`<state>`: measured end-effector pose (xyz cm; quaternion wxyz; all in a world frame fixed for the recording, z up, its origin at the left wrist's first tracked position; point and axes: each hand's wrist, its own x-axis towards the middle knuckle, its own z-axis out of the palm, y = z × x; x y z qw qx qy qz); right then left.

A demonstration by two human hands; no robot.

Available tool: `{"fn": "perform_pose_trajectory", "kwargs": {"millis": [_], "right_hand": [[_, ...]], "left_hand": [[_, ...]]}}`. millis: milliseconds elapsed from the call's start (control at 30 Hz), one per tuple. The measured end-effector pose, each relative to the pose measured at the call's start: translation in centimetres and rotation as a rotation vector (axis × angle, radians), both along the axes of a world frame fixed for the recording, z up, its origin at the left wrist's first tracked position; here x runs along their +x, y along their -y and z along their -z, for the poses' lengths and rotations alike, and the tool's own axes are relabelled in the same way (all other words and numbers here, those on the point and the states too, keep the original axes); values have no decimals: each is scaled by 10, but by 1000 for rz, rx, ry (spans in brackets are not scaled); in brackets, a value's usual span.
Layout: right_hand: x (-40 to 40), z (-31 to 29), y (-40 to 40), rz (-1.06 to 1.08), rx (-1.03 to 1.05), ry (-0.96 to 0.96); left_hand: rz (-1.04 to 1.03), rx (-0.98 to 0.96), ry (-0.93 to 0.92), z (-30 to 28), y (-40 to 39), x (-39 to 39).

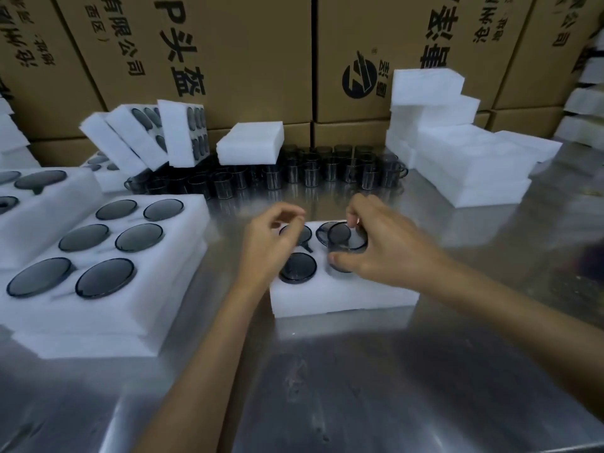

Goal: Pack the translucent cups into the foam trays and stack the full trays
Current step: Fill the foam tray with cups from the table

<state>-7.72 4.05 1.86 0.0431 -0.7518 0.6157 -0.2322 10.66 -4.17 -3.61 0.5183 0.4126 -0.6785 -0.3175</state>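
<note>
Over foam tray (343,297) at desk (359,387) centre: our right hand (376,253) grips tilted cup (347,240) above tray's right pockets. Our left hand (271,246) curled loosely, seemingly empty. Risk: tilted cup jams on pocket edge, tears foam. Loose cups (294,174) wait behind tray.

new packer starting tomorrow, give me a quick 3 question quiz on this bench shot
1. True or false: the right hand grips a translucent cup over the small foam tray.
2. Where do the loose unpacked cups stand? A) at the back of the steel table, in front of the cardboard boxes B) on the floor C) inside a box
3. How many cups show in the top tray of the full stack on the left?

Key: 1 true; 2 A; 3 six
</note>
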Motion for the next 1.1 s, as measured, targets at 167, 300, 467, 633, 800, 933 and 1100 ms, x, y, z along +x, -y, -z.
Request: {"fn": "perform_pose_trajectory", "kwargs": {"millis": [167, 300, 467, 633, 800, 933, 1100], "right_hand": [[11, 14, -1, 78, -34, 46], [12, 21, -1, 112, -75, 21], [5, 28, -4, 119, 6, 18], [3, 21, -9, 25, -67, -57], [13, 40, -24, -8, 24, -203], [12, 45, -25, -2, 6, -257], [5, 55, -29, -35, -13, -242]], "left_hand": [[122, -9, 139, -8, -11, -10], [134, 12, 178, -11, -15, -9], [154, 50, 220, -11, -18, -9], [156, 91, 199, -12, -17, -5], [170, 111, 225, -11, -14, -2], [123, 93, 290, -9, -12, -2], [76, 15, 389, -12, -17, -5]]}}
